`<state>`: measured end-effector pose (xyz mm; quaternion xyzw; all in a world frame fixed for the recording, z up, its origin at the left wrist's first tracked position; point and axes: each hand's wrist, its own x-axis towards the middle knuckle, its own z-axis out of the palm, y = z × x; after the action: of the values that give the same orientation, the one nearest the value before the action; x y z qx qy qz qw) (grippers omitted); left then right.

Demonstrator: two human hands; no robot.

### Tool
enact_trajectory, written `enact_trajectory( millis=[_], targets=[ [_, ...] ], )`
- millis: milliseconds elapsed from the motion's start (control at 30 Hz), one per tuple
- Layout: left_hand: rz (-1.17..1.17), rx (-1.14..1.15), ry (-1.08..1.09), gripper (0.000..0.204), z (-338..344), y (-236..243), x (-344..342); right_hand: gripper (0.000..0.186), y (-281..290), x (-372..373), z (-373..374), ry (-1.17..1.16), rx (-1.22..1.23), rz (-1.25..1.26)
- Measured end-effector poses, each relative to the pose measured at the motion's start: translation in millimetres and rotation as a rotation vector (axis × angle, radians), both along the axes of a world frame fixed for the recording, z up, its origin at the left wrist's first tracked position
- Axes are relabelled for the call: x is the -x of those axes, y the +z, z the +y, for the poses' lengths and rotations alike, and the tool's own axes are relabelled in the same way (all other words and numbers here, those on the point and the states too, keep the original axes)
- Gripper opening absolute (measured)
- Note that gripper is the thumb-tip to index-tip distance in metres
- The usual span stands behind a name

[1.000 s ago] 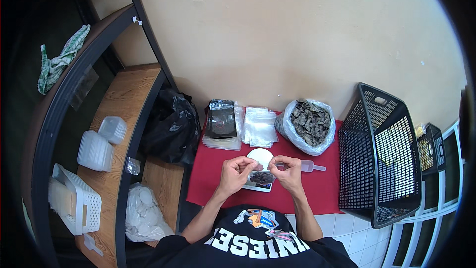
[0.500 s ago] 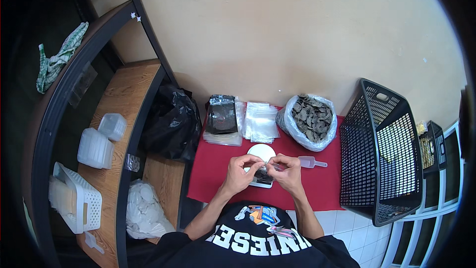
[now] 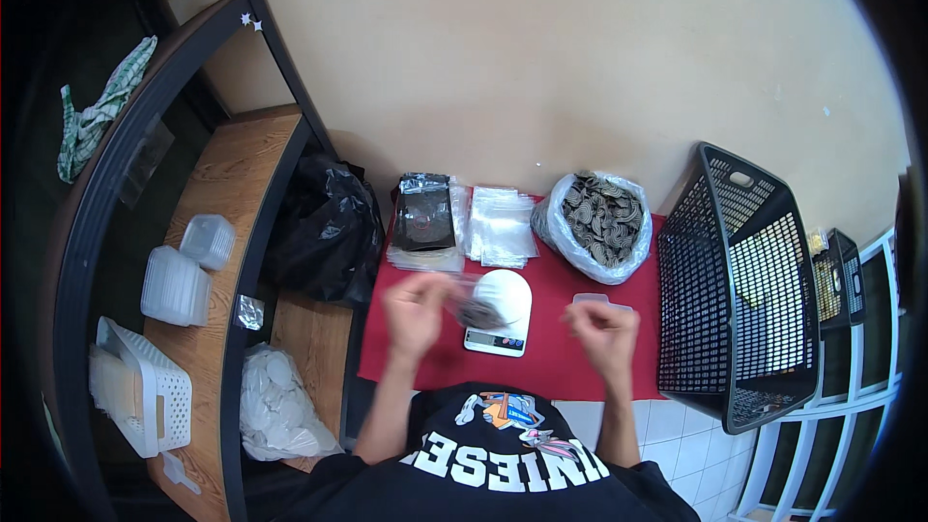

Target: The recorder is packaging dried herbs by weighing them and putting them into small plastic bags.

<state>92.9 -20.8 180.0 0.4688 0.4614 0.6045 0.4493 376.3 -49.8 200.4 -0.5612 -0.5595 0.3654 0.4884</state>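
My left hand [image 3: 414, 314] is closed on the top of a small clear plastic bag [image 3: 476, 311] with dark chips in its bottom. The bag is smeared by motion and hangs by the left part of a white kitchen scale [image 3: 503, 295]. My right hand [image 3: 606, 333] is out to the right, fingers curled in. It covers part of a translucent scoop [image 3: 590, 299] on the red cloth [image 3: 551, 358]; whether the fingers grip anything is hidden. Behind the scoop stands an open clear bag [image 3: 619, 274] full of dark ridged chips [image 3: 604, 217].
Stacks of clear bags [image 3: 501, 227] and a dark packet [image 3: 425, 213] lie at the back left. A tall black crate [image 3: 739, 290] borders the cloth's right side. To the left, a wooden shelf [image 3: 232, 159] carries plastic tubs [image 3: 177, 285] and a white basket [image 3: 174, 416].
My hands, together over the scale before, have parted. The left has moved left with the bag of chips; the right has let go of it and moved right to the scoop.
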Motion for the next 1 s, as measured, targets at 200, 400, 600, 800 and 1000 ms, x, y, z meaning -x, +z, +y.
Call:
enact_trajectory(
  millis=[200,400,600,800,1000],
  targets=[
    [0.467,-0.324,-0.193,0.01,-1.6,9.9,-16.4,0.028,34.3,3.1,5.0,0.183,-0.228,-0.242],
    [0.442,-0.325,-0.288,0.013,-13.0,-8.6,-65.7,0.028,28.2,14.9,-5.8,0.367,-0.14,-0.366],
    [0.271,-0.027,-0.345,0.006,-11.1,-20.6,-49.2,0.033,36.4,-10.7,-17.3,0.287,-0.024,-0.442],
    [0.251,-0.11,-0.427,0.004,-12.4,-10.6,-60.1,0.019,8.9,9.8,-14.1,0.315,-0.255,-0.416],
    [0.142,-0.18,-0.395,0.036,-16.4,-18.1,-67.4,0.009,45.7,-18.7,-9.6,0.113,-0.131,-0.517]
  ],
)
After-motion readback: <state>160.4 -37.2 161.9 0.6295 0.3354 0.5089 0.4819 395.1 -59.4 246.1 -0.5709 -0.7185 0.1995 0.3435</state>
